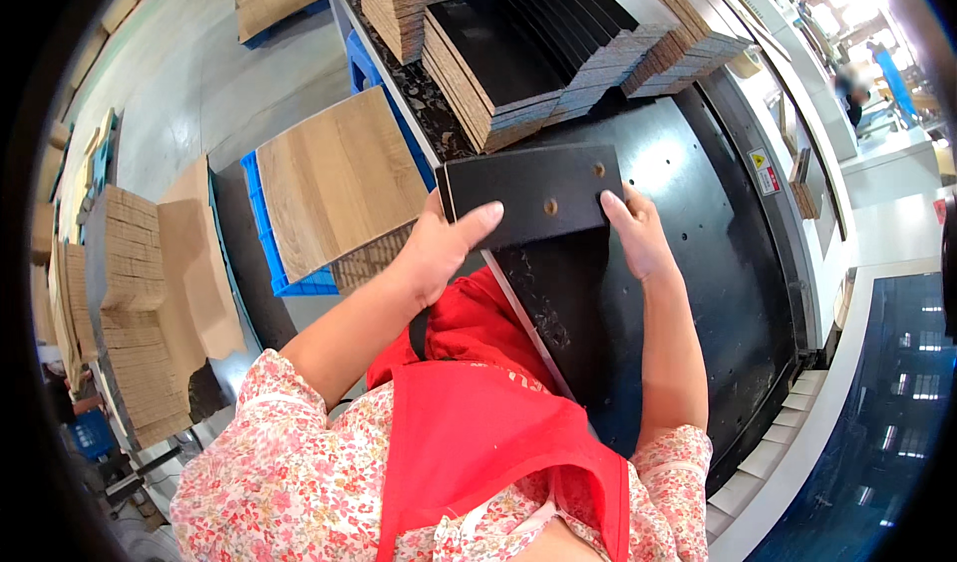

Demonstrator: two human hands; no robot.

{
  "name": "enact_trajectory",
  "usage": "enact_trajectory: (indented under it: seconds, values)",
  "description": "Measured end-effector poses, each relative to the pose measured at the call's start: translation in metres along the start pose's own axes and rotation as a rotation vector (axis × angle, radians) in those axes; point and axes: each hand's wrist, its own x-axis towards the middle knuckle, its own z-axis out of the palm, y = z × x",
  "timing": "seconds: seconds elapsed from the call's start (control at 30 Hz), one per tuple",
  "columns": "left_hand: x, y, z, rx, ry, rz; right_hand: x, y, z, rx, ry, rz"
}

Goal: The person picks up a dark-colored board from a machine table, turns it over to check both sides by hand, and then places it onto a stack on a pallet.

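We hold a black board [523, 191] in both hands over the near edge of the black table [748, 263]. Our left hand [447, 238] grasps its left end, thumb laid on the face, the other fingers hidden behind; our right hand [638, 228] grips the right end, thumb on the face near one of two round holes [549, 206], its fingers partly hidden. Just beyond stands a stack [498, 53] of black-faced boards; we cannot tell whether our board touches it. To our left lie wood-grain panels [339, 183], a blue crate [261, 208] showing along their edge
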Motion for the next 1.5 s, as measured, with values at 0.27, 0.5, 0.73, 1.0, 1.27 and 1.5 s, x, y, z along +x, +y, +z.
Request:
enact_trajectory:
  seconds: [0.27, 0.5, 0.73, 1.0, 1.27, 1.5]
  values:
    - [0.020, -0.030, -0.011, 0.893, -0.230, 0.750, -0.040, 0.010, -0.032, 0.047, -0.015, -0.010]
    - [0.032, -0.036, -0.003, 0.760, -0.277, 0.763, -0.033, 0.035, -0.051, -0.247, -0.007, -0.170]
    - [0.033, -0.045, 0.001, 0.691, -0.257, 0.611, -0.016, 0.049, -0.042, -0.199, -0.081, -0.093]
    - [0.025, -0.023, -0.003, 0.928, -0.245, 0.674, -0.018, 0.066, -0.038, -0.132, -0.019, -0.214]
    - [0.016, 0.043, 0.051, 1.538, -0.374, 0.885, -0.019, 0.061, -0.039, -0.151, 0.008, -0.267]
    - [0.026, 0.052, 0.074, 1.843, -0.414, 0.567, -0.019, 0.067, -0.037, -0.187, 0.061, -0.286]
